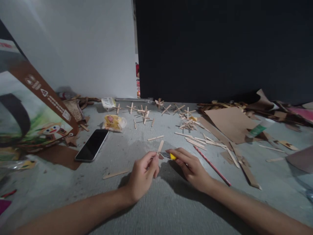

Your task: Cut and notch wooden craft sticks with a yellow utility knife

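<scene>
Pinched in the fingers of my left hand (144, 174) is a wooden craft stick (160, 147), tilted upward. My right hand (190, 166) is closed around a yellow utility knife (172, 156), whose blade points left and meets or nearly meets the stick. The knife's grip is mostly hidden by my fingers. One loose stick (116, 175) lies left of my left hand, and another stick (156, 138) lies just beyond both hands. A red pencil (211, 165) rests to the right of my right hand.
A phone (92, 145), a wrapped yellow snack (113, 123) and a printed bag (36, 104) are at left. Crossed sticks (146, 116) stand toward the back. Loose sticks (195, 143), cardboard (232, 124) and a glue stick (260, 128) lie at right. A dark panel (220, 49) rises behind.
</scene>
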`<action>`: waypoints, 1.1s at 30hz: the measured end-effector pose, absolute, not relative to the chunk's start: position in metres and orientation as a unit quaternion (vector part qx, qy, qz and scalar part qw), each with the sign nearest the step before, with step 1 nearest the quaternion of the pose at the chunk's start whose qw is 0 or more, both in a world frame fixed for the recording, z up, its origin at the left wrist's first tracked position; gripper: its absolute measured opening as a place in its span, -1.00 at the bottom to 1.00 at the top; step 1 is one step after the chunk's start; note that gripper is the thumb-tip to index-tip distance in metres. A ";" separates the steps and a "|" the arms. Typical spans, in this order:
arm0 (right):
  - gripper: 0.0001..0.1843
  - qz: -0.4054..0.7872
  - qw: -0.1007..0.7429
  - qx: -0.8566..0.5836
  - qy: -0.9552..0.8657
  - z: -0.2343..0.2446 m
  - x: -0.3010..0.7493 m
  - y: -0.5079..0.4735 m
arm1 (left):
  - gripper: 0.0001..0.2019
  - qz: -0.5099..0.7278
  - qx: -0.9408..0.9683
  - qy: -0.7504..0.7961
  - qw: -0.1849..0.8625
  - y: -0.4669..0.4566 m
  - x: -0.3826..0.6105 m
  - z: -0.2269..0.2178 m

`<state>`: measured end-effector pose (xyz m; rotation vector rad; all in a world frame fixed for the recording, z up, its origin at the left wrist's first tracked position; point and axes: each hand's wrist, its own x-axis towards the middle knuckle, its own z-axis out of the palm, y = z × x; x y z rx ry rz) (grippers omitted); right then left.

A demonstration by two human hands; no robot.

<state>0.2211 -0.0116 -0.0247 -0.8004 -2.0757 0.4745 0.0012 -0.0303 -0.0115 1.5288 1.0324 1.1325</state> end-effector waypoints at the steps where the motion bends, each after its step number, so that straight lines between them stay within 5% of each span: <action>1: -0.55 0.188 0.421 -0.321 -0.827 -0.025 0.221 -0.012 | -0.59 0.462 0.623 0.422 0.470 -0.031 0.001 -0.011; 24: -0.62 0.165 0.446 -0.334 -0.814 -0.024 0.221 -0.015 | -0.59 0.472 0.588 0.418 0.507 -0.031 0.003 -0.010; 33: -0.59 0.225 0.441 -0.444 -0.747 -0.029 0.216 -0.022 | -0.70 0.484 0.588 0.422 0.492 -0.031 0.003 -0.010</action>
